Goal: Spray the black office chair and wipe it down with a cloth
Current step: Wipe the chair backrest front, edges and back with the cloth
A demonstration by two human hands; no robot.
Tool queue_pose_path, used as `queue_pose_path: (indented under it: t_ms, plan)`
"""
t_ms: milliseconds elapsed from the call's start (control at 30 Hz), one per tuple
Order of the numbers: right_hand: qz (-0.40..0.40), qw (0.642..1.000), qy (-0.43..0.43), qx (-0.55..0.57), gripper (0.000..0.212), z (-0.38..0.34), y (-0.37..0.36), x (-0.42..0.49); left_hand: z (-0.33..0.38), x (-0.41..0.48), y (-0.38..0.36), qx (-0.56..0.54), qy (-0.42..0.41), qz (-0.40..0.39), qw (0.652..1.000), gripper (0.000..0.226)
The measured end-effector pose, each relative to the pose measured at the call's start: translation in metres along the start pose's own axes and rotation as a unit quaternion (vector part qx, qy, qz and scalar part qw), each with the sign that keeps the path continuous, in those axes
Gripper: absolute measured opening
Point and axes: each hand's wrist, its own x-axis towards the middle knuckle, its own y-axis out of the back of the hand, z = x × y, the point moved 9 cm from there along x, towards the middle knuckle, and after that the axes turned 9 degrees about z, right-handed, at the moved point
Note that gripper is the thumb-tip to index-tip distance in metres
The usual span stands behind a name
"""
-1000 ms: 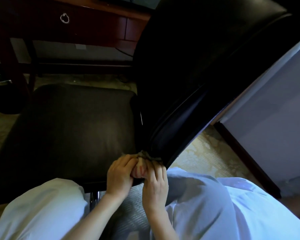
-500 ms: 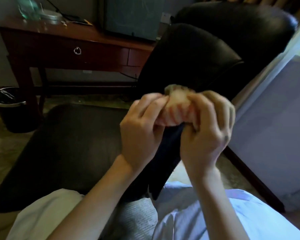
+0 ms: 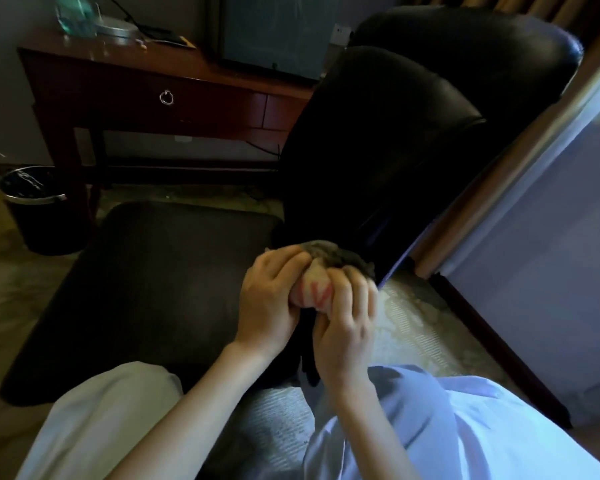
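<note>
cloth (image 3: 314,292) bunched on lower edge of black office chair (image 3: 378,150) backrest, beside the seat | left hand (image 3: 269,299) and right hand (image 3: 347,327): each grip pinches the wad | judgement: wiping step; you press evenly, run along the edge, turn to a clean face | spray bottle not seen.

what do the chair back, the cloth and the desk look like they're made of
Chair back: black leather or faux leather, smooth with a soft sheen and a piped edge; which one is unclear.
Cloth: soft woven or terry fabric, pale with red marks, bunched in both hands.
Desk: reddish-brown wood or veneer, glossy, with a metal ring pull.
</note>
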Motion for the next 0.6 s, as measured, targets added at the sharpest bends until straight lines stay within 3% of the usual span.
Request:
queue_pose_path:
  t_ms: [133, 233, 367, 467, 600]
  plan:
    - [-0.065, 0.998, 0.003, 0.005, 0.034, 0.014, -0.030, -0.054, -0.035, -0.052, -0.013, 0.037, 0.019, -0.050, 0.998, 0.031]
    - [-0.150, 0.988, -0.021, -0.035, 0.024, 0.029, -0.048, -0.099, -0.059, -0.094, -0.031, 0.069, 0.042, -0.144, 0.986, 0.032]
    - [-0.284, 0.957, -0.043, -0.033, 0.036, 0.043, -0.064, -0.137, -0.081, -0.142, -0.037, 0.080, 0.106, -0.218, 0.967, 0.050]
    - [-0.259, 0.965, -0.050, 0.000, 0.033, 0.034, -0.050, -0.119, -0.069, -0.129, -0.022, 0.066, 0.112, -0.153, 0.980, 0.037]
    - [-0.142, 0.988, -0.014, 0.063, 0.034, 0.012, -0.009, -0.055, -0.031, -0.074, 0.000, 0.036, 0.055, -0.063, 0.996, 0.031]
